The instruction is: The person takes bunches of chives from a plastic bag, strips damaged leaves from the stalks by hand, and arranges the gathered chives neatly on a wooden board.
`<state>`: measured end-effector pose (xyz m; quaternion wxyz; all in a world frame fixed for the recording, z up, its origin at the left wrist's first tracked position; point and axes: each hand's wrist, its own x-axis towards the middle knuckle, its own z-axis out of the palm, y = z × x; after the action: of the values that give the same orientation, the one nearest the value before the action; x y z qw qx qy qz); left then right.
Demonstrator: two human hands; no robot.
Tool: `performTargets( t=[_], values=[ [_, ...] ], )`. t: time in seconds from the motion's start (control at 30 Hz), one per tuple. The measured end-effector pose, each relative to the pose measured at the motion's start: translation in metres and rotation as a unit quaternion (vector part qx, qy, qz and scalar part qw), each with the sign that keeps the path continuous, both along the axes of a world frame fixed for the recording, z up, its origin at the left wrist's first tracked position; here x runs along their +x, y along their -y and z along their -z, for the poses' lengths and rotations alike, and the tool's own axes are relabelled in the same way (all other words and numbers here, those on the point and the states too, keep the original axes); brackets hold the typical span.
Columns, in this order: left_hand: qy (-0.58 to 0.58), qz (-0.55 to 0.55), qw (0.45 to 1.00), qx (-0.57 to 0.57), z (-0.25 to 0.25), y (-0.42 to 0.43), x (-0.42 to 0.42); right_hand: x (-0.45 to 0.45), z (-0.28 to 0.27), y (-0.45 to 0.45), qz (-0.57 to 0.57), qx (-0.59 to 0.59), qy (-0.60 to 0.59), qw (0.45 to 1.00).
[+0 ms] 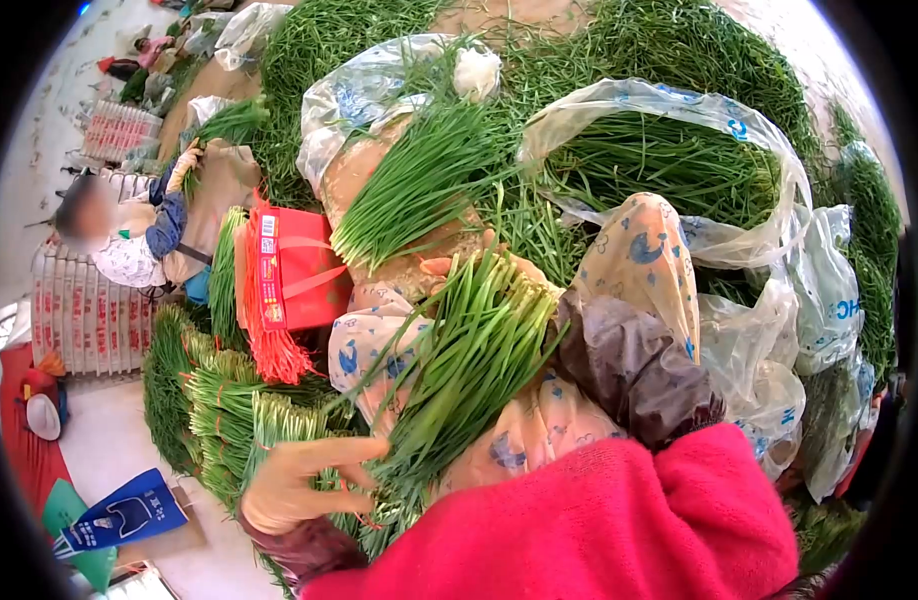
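A loose bunch of garlic chives (469, 350) lies across my lap, its pale cut ends up and its leaf tips down toward my body. My right hand (509, 262) is wrapped round it near the pale ends, mostly hidden behind the stalks. Beside the leaf tips, my left hand (304, 480) is open with its fingers apart. Another pile of chives (424, 175) rests on a board just beyond my knees. A red box (304, 265) stands left of my lap, with a bundle of red-orange ties (269, 330) hanging along its side.
Bundled chives (224, 405) are stacked at the left. Clear plastic bags (759, 330) lie at the right, one around more chives (659, 165). Loose greens (699, 60) cover the ground behind. A co-worker (139, 230) sits at the far left near stacked white-and-red crates (89, 310).
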<state>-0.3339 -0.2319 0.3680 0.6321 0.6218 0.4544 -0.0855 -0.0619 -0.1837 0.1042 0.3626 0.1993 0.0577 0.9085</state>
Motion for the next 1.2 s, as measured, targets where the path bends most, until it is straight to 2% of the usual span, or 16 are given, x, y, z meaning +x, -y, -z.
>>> performTargets(
  t=[0.03, 0.1, 0.13, 0.17, 0.23, 0.33, 0.4, 0.47, 0.53, 0.6, 0.83, 0.87, 0.97, 1.03, 1.07, 1.2],
  values=[
    [0.127, 0.044, 0.991, 0.012, 0.009, -0.020, -0.025, 0.001, -0.003, 0.000, 0.016, 0.004, 0.024, 1.000],
    [0.251, -0.067, 0.962, 0.084, 0.043, -0.040, -0.015, -0.002, 0.000, 0.000, 0.005, 0.002, 0.006, 1.000],
    [0.244, -0.219, 0.934, 0.142, 0.060, -0.039, 0.013, -0.004, 0.000, 0.000, -0.004, 0.002, -0.011, 1.000],
    [0.167, -0.129, 0.966, 0.148, 0.085, -0.050, 0.015, -0.005, -0.002, -0.002, -0.002, 0.011, 0.002, 1.000],
    [0.114, -0.042, 0.989, 0.089, 0.154, -0.054, 0.012, -0.007, -0.017, 0.001, 0.066, -0.014, 0.078, 0.995],
    [0.169, -0.075, 0.973, -0.138, 0.202, -0.025, 0.040, -0.006, -0.024, 0.003, 0.233, -0.102, 0.192, 0.948],
    [0.175, -0.101, 0.966, -0.164, 0.198, -0.012, 0.054, -0.003, -0.030, 0.001, 0.347, -0.121, 0.243, 0.898],
    [0.177, -0.134, 0.957, -0.189, 0.195, 0.003, 0.062, 0.012, -0.056, 0.004, 0.328, -0.177, 0.410, 0.833],
    [0.150, -0.188, 0.957, -0.161, 0.191, 0.014, 0.065, 0.027, -0.044, -0.007, 0.284, -0.013, 0.505, 0.815],
    [0.122, -0.200, 0.962, -0.140, 0.181, 0.023, 0.069, 0.028, -0.044, -0.011, 0.316, 0.011, 0.607, 0.729],
    [0.122, -0.343, 0.931, -0.005, 0.181, 0.053, 0.061, 0.091, -0.043, -0.067, 0.391, -0.211, 0.568, 0.693],
    [0.121, -0.351, 0.929, -0.001, 0.182, 0.053, 0.060, 0.101, -0.050, -0.064, 0.370, -0.127, 0.598, 0.700],
    [0.071, -0.368, 0.925, 0.069, 0.194, 0.055, 0.057, 0.088, -0.083, -0.042, 0.275, 0.081, 0.804, 0.521],
    [0.063, -0.384, 0.918, 0.069, 0.199, 0.056, 0.055, 0.064, -0.096, -0.017, 0.185, 0.224, 0.825, 0.485],
    [0.054, -0.395, 0.914, 0.069, 0.201, 0.057, 0.055, 0.054, -0.102, -0.013, 0.203, 0.394, 0.818, 0.367],
    [0.030, -0.369, 0.921, 0.117, 0.201, 0.064, 0.051, 0.021, -0.114, 0.000, 0.050, 0.491, 0.834, 0.247]
  ],
)
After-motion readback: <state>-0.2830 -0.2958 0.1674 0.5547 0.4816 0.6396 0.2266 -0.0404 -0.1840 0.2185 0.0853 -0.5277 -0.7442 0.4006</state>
